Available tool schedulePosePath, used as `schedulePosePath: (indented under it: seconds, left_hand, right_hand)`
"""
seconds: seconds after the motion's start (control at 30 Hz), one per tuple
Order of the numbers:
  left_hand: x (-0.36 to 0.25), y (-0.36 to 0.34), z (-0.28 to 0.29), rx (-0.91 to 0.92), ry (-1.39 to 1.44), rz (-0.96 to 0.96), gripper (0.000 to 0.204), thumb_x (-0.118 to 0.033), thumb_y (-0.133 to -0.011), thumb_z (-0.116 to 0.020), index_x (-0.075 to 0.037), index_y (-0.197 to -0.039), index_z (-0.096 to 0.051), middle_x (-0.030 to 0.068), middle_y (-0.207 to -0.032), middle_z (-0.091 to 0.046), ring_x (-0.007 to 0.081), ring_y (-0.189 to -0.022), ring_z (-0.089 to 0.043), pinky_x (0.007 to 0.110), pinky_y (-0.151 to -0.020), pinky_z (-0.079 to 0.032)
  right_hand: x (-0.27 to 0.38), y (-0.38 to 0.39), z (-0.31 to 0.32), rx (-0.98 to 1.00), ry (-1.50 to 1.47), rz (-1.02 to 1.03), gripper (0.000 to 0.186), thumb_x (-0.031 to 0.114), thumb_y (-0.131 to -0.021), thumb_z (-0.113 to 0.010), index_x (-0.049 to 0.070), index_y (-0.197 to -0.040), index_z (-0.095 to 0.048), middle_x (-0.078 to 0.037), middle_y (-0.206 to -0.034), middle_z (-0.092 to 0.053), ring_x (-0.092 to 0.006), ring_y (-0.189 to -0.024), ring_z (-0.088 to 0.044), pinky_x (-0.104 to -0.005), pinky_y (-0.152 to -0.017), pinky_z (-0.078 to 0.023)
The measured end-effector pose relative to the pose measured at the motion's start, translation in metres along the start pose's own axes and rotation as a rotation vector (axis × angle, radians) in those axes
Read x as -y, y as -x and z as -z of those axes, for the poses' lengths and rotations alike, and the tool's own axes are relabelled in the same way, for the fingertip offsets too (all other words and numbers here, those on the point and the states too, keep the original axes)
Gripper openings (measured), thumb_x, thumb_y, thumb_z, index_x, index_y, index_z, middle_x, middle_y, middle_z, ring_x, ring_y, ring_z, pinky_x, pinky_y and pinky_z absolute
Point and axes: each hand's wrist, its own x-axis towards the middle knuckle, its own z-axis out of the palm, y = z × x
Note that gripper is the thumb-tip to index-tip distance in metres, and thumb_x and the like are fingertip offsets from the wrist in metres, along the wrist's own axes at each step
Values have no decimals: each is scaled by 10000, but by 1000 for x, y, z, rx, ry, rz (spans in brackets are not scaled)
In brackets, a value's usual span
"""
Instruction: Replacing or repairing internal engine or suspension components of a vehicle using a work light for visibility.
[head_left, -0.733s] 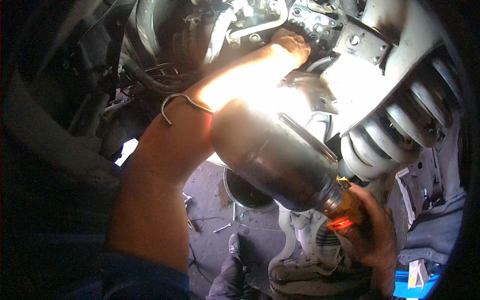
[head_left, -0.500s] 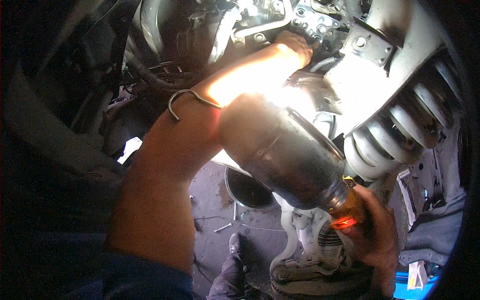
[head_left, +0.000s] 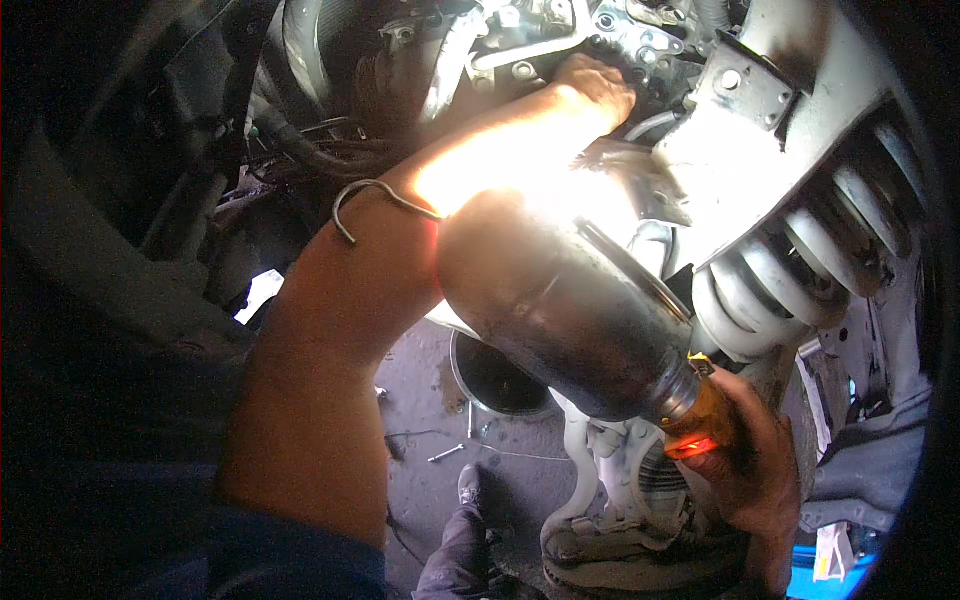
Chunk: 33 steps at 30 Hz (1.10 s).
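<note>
My right hand [head_left: 755, 450] is wrapped round the amber handle of a work lamp [head_left: 570, 310]. The lamp has a scuffed metal hood and a bent wire hook [head_left: 350, 205] at its far end, which lies over my left forearm. Its bright glare washes out part of that forearm and the metal beyond. My left hand [head_left: 597, 88] reaches up among the vehicle's parts, fingers curled in beside a metal block with bolts and fittings [head_left: 640, 50]. What those fingers hold, if anything, is hidden.
A white coil spring [head_left: 790, 270] stands at the right, below a bolted bracket [head_left: 735, 85]. Pipes and hoses [head_left: 305, 60] run across the upper left. On the floor lie a wrench [head_left: 447, 453] and a round dark pan [head_left: 500, 375]. A blue object [head_left: 810, 573] shows at lower right.
My left hand has shifted slightly, its fingers curling further in beside the metal block. The lamp and my right hand stay almost where they were.
</note>
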Motion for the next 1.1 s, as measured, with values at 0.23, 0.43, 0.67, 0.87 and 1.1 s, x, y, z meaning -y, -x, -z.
schedulePosePath:
  seconds: [0.23, 0.43, 0.67, 0.87, 1.1]
  left_hand:
    - [-1, 3, 3, 22, 71, 26, 294, -208, -957, -563, -173, -1225, -677, 44, -1335, -615, 217, -1237, -582, 373, -1001, -479]
    - [7, 4, -3, 26, 4, 9, 293, -205, -957, -560, -171, -1224, -677, 45, -1327, -621, 218, -1230, -587, 372, -995, -484]
    - [-45, -74, -36, -9, -15, -75, 292, -202, -958, -557, -170, -1222, -678, 47, -1318, -627, 219, -1222, -594, 370, -987, -489]
    - [-73, -65, -19, -186, 59, -199, 264, -196, -959, -555, -167, -1172, -708, 44, -1243, -672, 215, -1183, -621, 355, -972, -499]
    - [4, 48, 26, 71, 129, -60, 384, -185, -949, -560, -233, -1326, -611, 36, -1276, -654, 217, -1184, -620, 369, -958, -507]
  right_hand:
    - [0, 4, 1, -10, -30, -28, 644, 345, -780, -810, 31, -1271, -535, -156, -1069, -692, -248, -1007, -685, -375, -865, -524]
    - [3, 1, 0, -24, 29, -40, 611, 310, -759, -827, 37, -1234, -557, -148, -1037, -700, -254, -1004, -691, -384, -853, -528]
    - [-10, 11, 14, -61, 99, -82, 638, 383, -767, -812, 40, -1240, -553, -160, -1022, -697, -289, -997, -698, -393, -834, -534]
    - [-24, 12, 23, -71, 103, -135, 646, 364, -767, -811, 37, -1255, -543, -159, -1013, -699, -282, -980, -702, -391, -819, -538]
    - [4, 0, 1, -8, 49, 23, 624, 349, -767, -809, 44, -1245, -549, -157, -1017, -699, -278, -972, -703, -387, -814, -538]
